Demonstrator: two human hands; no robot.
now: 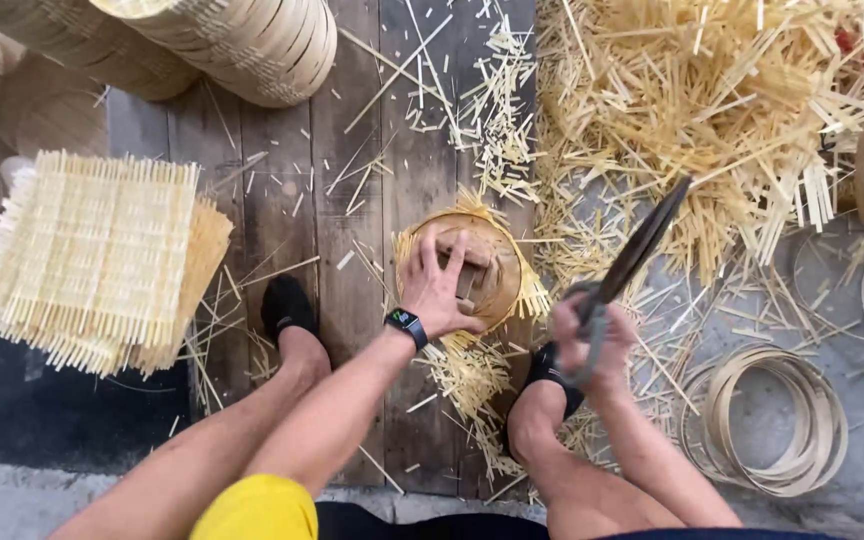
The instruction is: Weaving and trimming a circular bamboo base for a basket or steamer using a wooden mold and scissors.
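My left hand [439,283] presses flat, fingers spread, on a small round bamboo steamer tray [497,262] lying on the wooden boards [352,250]. Straw-coloured strip ends stick out past the tray's rim. My right hand [592,335] grips the handles of large dark shears [637,250], blades pointing up and to the right, just right of the tray. A dark watch sits on my left wrist. My two feet in black socks rest on either side of the tray.
A stack of square woven bamboo mats [92,255] lies at left. Stacked round steamer rings [252,40] stand at the top. A big heap of bamboo offcuts [712,110] fills the upper right. Thin bamboo hoops [772,420] lie at lower right.
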